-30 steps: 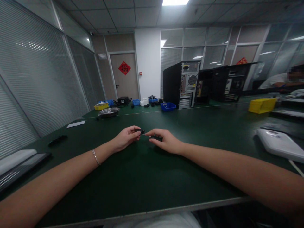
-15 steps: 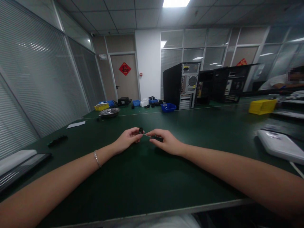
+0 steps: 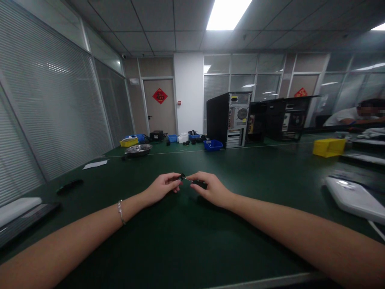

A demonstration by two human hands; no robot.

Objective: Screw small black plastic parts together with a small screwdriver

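At frame centre, the left hand pinches a small black part in its fingers. The right hand grips a small screwdriver, its tip touching that part, above the green bench.

Office turned electronics repair workshop: long green-matted surface, opened desktop tower cases standing at its far end, blue parts bins and a yellow bin scattered about, glass partitions with blinds, tiled ceiling with panel light.
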